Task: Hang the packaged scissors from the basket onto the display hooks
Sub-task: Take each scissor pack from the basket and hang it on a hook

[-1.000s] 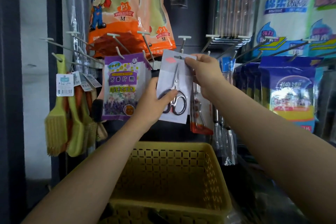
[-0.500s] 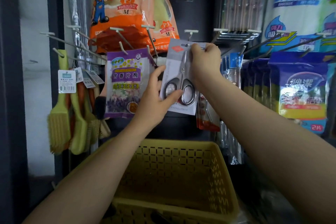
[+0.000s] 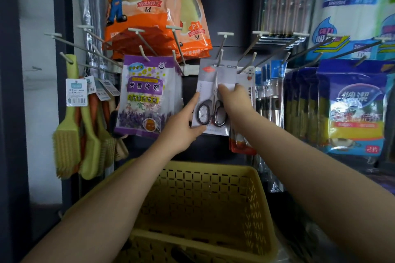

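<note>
Yellow plastic, perforated in rows, forms the basket (image 3: 198, 205) at the bottom of the view, directly below the packaged scissors (image 3: 214, 100). Above the scissors hang orange packs of rubber gloves (image 3: 154, 13); to their right hang blue sponge packs (image 3: 354, 109), and to their left a purple sachet pack (image 3: 145, 96), with yellow-green brushes (image 3: 68, 130) further left still. The scissors' grey card hangs upright on a display hook (image 3: 221, 49), whose pin passes through the card's top edge. The left hand (image 3: 181, 128) holds the card's lower left edge, thumb on the front and fingers behind. The right hand (image 3: 233, 100) rests on the card's right half with fingers extended over the blades; whether it grips cannot be told.
</note>
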A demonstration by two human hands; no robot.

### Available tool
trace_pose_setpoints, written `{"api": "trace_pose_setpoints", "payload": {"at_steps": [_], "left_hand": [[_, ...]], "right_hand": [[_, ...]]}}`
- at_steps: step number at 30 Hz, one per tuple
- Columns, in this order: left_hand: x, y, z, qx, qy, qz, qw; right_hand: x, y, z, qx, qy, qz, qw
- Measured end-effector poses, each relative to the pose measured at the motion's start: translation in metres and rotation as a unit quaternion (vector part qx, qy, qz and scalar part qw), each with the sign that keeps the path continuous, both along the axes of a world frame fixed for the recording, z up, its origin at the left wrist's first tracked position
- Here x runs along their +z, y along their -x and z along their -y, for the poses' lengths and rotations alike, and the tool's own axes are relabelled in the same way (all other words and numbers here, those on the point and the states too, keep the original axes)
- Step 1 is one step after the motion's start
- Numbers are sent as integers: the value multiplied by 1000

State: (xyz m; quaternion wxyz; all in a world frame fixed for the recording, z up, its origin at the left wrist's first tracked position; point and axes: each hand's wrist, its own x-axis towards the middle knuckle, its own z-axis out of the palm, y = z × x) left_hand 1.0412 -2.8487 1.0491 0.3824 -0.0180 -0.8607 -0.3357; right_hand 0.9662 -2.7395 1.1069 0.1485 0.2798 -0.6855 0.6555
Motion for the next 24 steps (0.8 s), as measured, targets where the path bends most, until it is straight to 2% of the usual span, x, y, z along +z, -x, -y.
{"api": "trace_pose_setpoints", "payload": {"at_steps": [5, 9, 11, 15, 18, 20, 22, 24], "left_hand": [[-1, 3, 2, 3, 9, 37, 999], [1, -11, -2, 87, 86, -49, 991], [1, -17, -5, 99, 91, -81, 987], [-4, -24, -9, 103, 92, -78, 987], [-11, -28, -13, 97, 96, -37, 990], [-15, -29, -16, 95, 97, -20, 991], [-18, -31, -22, 95, 102, -12, 990], [-20, -35, -28, 97, 110, -11, 989]], "right_hand": [[-24, 13, -12, -20, -10, -26, 999], [-14, 34, -20, -83, -71, -52, 993], [-11, 41, -16, -105, -91, -52, 989], [-11, 38, -12, -91, -133, -24, 987], [-23, 14, -35, -111, -163, -80, 977], [-42, -19, -55, -76, -179, -153, 969], [-65, -56, -73, -4, -290, -228, 930], [-84, -88, -89, 72, -456, -254, 850]]}}
